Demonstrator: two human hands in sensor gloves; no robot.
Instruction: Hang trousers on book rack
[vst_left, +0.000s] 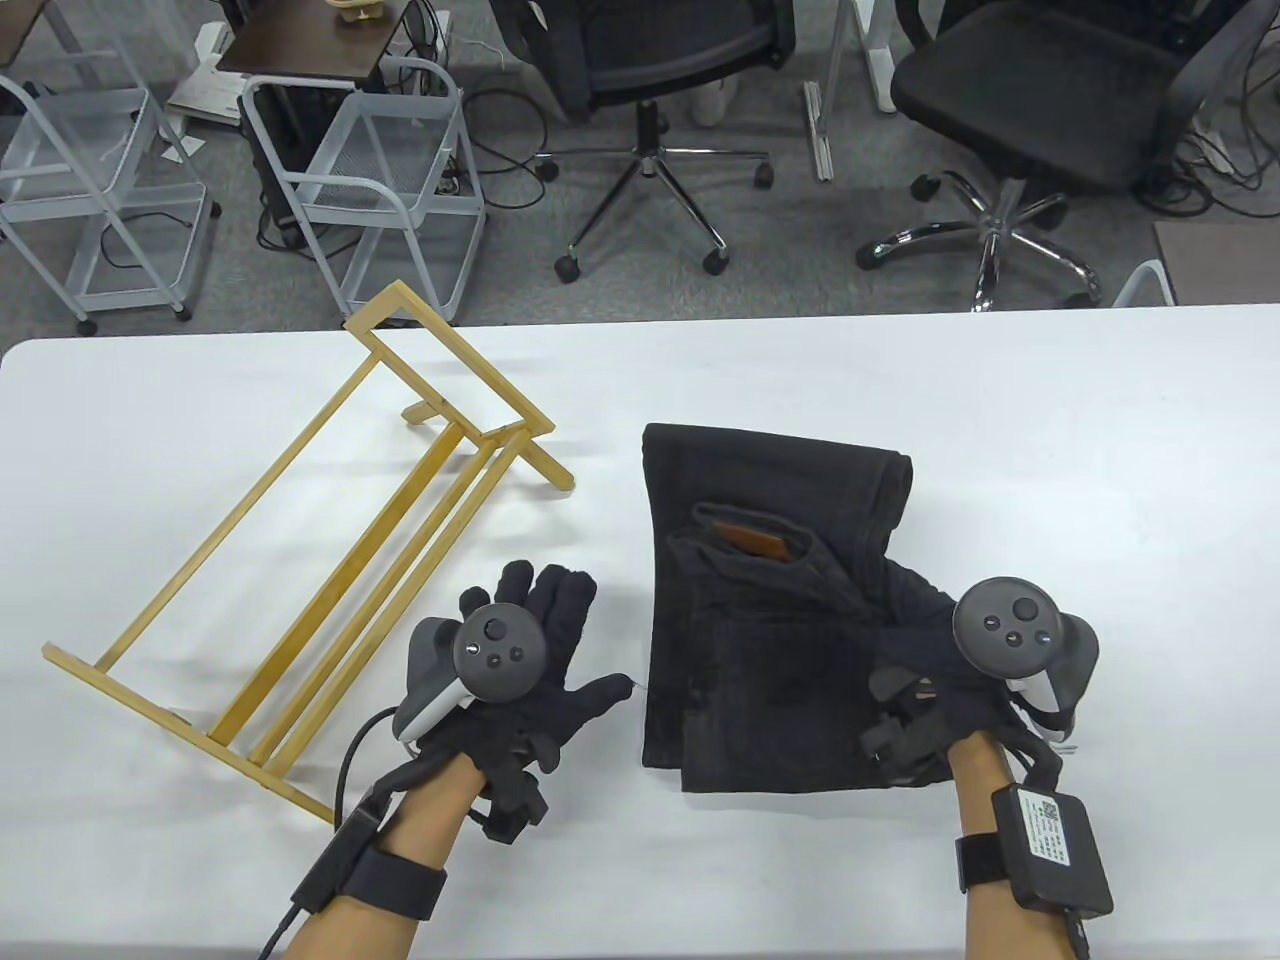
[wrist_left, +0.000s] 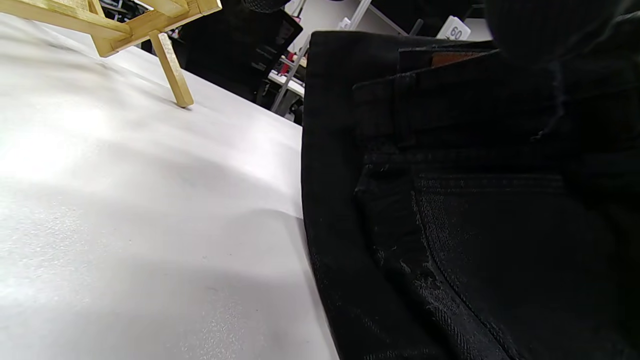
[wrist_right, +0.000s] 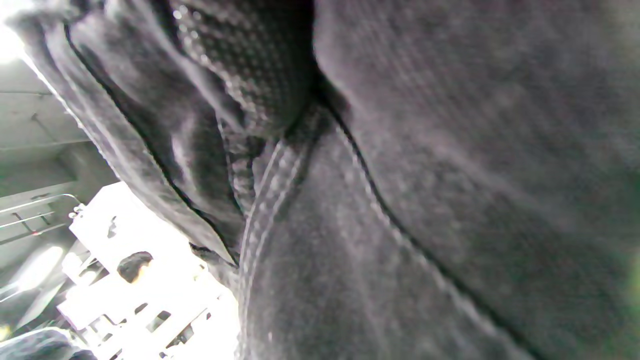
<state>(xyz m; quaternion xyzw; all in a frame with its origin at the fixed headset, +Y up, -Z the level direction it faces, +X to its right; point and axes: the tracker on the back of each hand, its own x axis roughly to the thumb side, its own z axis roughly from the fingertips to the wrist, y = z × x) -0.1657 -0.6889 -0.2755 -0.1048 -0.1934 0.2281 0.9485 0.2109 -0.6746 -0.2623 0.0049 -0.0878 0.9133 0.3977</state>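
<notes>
The white tabletop (vst_left: 900, 380) runs the full width of the room in front of me, its far edge backing onto a floor of office chairs and wire carts.

On the left half lies the wooden book rack (vst_left: 330, 560), tipped onto its side. It stretches diagonally from near the front-left part of the tabletop up toward the far edge, its long slats parallel and its end frame sticking up at the far end. From the left wrist view one slanted foot of the rack (wrist_left: 171, 70) touches the tabletop (wrist_left: 125, 200).

Right of centre sit the black trousers (vst_left: 760, 600), folded into a thick rectangle that lies flat, well apart from the rack. A brown label shows at the waistband near the middle of the fold. In the left wrist view the denim (wrist_left: 450, 210) fills the right side, its edge resting on the white surface.

The right hand (vst_left: 930, 670) rests on the front-right part of the folded trousers; its fingers blend into the dark cloth, so I cannot tell whether they grip or just press. The right wrist view shows only blurred black fabric (wrist_right: 400, 200) up close.

The left hand (vst_left: 520, 660) lies on the bare tabletop between rack and trousers, fingers spread flat, thumb pointing toward the cloth's left edge, holding nothing.
</notes>
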